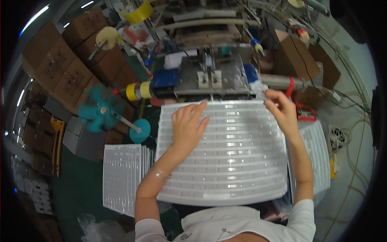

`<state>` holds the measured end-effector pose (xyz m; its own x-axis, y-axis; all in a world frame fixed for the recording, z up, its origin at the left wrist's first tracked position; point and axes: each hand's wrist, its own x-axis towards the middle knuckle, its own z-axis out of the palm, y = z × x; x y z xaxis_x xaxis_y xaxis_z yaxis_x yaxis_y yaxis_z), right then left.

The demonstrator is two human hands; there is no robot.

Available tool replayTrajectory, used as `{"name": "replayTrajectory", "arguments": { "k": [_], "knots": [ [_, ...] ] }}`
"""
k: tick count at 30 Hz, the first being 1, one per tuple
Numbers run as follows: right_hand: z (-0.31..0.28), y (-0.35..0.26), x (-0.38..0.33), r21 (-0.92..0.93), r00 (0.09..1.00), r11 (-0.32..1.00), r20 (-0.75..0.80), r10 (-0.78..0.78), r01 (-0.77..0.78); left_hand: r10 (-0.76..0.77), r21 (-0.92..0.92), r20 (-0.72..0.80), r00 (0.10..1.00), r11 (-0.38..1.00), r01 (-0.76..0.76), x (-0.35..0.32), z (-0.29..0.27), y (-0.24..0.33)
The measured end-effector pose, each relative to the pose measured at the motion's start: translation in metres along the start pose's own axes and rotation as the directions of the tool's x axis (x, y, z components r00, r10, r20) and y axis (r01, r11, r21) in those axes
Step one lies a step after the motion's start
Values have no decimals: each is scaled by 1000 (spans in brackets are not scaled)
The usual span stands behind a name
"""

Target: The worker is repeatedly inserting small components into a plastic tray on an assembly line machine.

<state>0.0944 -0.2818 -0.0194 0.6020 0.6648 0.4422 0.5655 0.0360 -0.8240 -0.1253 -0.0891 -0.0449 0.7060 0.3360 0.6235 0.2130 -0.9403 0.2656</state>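
A large white slatted tray, with rows of raised bars and shiny small parts along them, lies in front of me. Over its upper left part my left hand is spread, the fingers pointing at the far edge and holding nothing. My right hand is at the far right corner of the tray, thumb and fingertips brought together. Whatever is between those fingertips is too small to make out. Just beyond the tray stands a metal machine plate with two pale blocks on it.
White tray stacks stand at the left and right. A teal fan is at the left, near cardboard boxes. Tape rolls sit beside the machine. A red loop and cables are at the right.
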Motion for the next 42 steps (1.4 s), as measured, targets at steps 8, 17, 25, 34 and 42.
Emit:
{"name": "replayTrajectory", "arguments": {
  "k": [8, 17, 25, 34, 42],
  "knots": [
    [53, 29, 60, -242, 968, 945, -67, -243, 220, 120, 333, -72, 990, 939, -89, 136, 91, -30],
    [125, 23, 131, -581, 889, 712, 46, -455, 395, 11, 85, -183, 983, 996, 5, 58, 1, -43],
    [106, 20, 87, -469, 876, 779, -22, -481, 416, -412, -477, 16, 911, 798, 370, -70, -74, -39],
    [79, -36, -183, -173, 606, 767, 726, -324, 618, -351, -735, 610, 710, -584, 343, -141, -106, -50],
    [71, -41, -228, -453, 671, 578, 703, -237, 678, -286, -699, 621, 730, -624, 350, -163, -119, 0]
  ]
}}
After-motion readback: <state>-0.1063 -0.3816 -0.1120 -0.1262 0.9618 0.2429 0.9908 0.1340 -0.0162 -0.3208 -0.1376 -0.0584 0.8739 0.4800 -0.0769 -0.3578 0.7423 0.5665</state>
